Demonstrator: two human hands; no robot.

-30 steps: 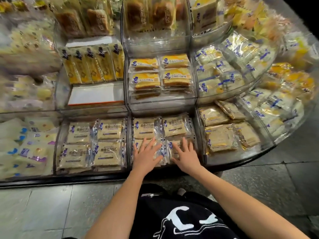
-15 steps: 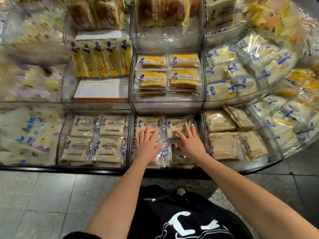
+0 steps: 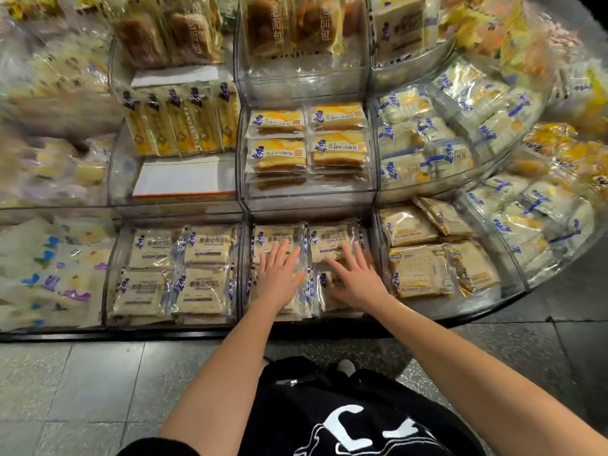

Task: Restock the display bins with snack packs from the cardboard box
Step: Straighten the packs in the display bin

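Note:
A clear display bin [image 3: 245,268] in the bottom row holds pale wrapped bread snack packs [image 3: 329,240] in two columns. My left hand [image 3: 279,278] lies flat with spread fingers on the packs of the left column. My right hand [image 3: 357,279] lies flat with spread fingers on the packs of the right column. Neither hand grips a pack. The cardboard box is not in view.
The bin to the left [image 3: 177,274] holds the same pale packs. Above sits a bin of yellow cake packs [image 3: 309,143]. More bins of packs curve away to the right [image 3: 427,251]. A grey tiled floor [image 3: 82,390] lies below the black base edge.
Both hands slid farther into the bin, from the front packs up over the rear ones, fingers still spread. The view moved closer to the shelves.

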